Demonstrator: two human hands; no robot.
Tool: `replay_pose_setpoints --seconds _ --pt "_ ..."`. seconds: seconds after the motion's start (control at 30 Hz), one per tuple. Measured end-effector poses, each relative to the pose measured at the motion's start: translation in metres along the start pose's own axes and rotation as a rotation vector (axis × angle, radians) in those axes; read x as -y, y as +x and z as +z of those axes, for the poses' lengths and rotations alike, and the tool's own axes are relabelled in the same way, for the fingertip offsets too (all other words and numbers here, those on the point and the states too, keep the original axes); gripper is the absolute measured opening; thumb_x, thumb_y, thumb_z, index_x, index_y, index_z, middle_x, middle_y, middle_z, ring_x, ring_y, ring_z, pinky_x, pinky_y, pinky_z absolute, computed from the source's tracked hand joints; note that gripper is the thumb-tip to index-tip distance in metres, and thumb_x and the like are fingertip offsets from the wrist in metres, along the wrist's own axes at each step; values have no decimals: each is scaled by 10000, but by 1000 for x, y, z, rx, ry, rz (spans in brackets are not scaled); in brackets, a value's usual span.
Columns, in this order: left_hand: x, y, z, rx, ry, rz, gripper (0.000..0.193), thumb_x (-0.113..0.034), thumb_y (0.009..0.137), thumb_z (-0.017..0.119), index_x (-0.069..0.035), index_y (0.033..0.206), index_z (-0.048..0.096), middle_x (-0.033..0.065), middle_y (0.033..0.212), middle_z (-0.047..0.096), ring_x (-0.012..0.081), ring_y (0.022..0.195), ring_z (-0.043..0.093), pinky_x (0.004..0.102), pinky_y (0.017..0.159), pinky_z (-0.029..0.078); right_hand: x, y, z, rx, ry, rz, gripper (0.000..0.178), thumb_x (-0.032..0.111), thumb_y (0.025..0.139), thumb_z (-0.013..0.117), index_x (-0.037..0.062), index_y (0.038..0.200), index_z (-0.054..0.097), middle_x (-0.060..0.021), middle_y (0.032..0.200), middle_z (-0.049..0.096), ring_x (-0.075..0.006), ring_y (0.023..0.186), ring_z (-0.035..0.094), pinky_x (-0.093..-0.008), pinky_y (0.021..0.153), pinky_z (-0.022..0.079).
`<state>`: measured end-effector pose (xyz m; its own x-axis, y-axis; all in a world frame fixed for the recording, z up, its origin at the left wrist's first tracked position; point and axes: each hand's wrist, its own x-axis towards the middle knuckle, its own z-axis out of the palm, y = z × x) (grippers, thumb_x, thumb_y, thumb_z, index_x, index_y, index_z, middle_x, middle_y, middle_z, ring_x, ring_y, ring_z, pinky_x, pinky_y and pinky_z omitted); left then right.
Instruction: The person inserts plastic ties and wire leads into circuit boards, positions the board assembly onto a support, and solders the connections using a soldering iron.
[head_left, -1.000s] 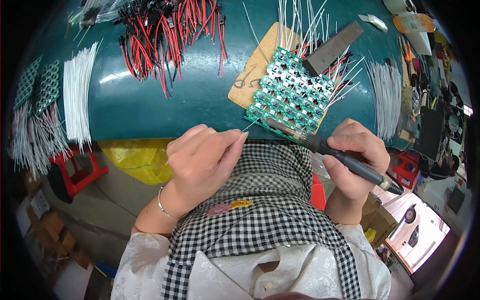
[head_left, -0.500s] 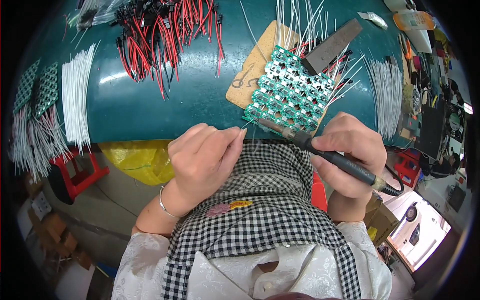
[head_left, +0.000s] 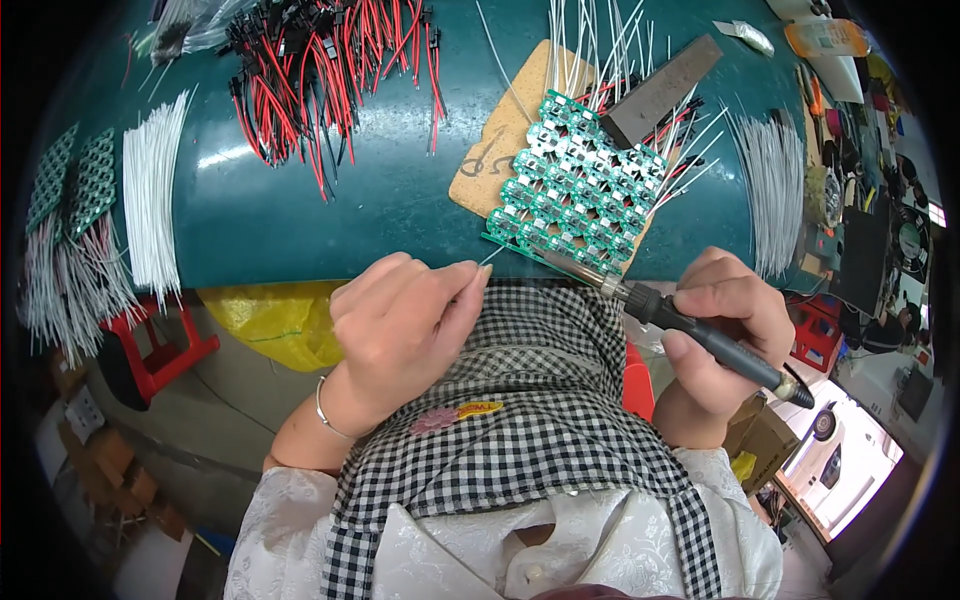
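Note:
A green circuit board panel (head_left: 570,185) with several small round boards lies on a tan wooden board (head_left: 480,180) at the table's near edge. My left hand (head_left: 410,310) pinches a thin white wire (head_left: 492,256), whose far end reaches the panel's near left corner. In my right hand (head_left: 735,325) is a soldering iron (head_left: 700,335), held like a pen; its tip points left, close over the panel's near edge. Whether the tip touches the panel I cannot tell. A dark rectangular bar (head_left: 662,92) rests across the panel's far right part, over wires.
Red and black wires with black connectors (head_left: 310,80) are heaped at the far left. Bundles of white wires lie left (head_left: 153,195) and right (head_left: 770,190). More green panels (head_left: 95,175) with wires hang over the left edge. A red stool (head_left: 160,350) stands below.
My right hand has moved right and slightly down with the soldering iron, so its tip has drawn back from the wire's end. The left hand has barely shifted.

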<state>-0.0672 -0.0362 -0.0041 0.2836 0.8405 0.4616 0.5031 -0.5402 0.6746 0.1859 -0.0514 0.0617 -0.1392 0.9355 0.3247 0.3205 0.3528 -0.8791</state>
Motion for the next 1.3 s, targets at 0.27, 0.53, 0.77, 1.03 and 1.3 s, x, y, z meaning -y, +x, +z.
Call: replay_pose_setpoints --seconds 0.27,0.53,0.77,1.03,1.3 --pt "-1 2 10 6 -23 31 161 20 713 802 -27 793 670 49 585 525 198 481 494 315 443 386 0 -8 9 51 -153 -34 223 22 650 777 -16 831 652 -83 642 613 -211 528 571 -307 483 437" --pt "-1 2 17 5 20 29 152 8 735 788 -40 802 660 46 601 540 204 493 504 321 457 401 0 -7 11 88 -204 -84 208 12 634 781 -16 807 669 -111 711 673 -237 562 624 -316 508 482" --pt "0 2 19 40 -26 23 147 1 735 793 -40 806 671 49 602 543 206 499 513 321 460 407 3 -7 12 78 -218 -45 199 11 619 778 -20 788 678 -112 694 667 -239 565 631 -316 509 486" --pt "-4 1 14 4 -70 17 141 36 721 818 -6 803 712 28 565 481 156 456 420 294 447 326 -4 -16 0 -47 -60 0 212 29 635 769 -27 803 652 -97 649 629 -210 525 575 -303 489 439" --pt "-5 3 20 52 -29 63 153 -1 733 808 -17 826 687 59 605 536 206 500 511 319 454 403 -10 -10 -4 24 -85 23 191 26 623 759 -32 778 663 -105 668 650 -211 561 594 -300 512 442"
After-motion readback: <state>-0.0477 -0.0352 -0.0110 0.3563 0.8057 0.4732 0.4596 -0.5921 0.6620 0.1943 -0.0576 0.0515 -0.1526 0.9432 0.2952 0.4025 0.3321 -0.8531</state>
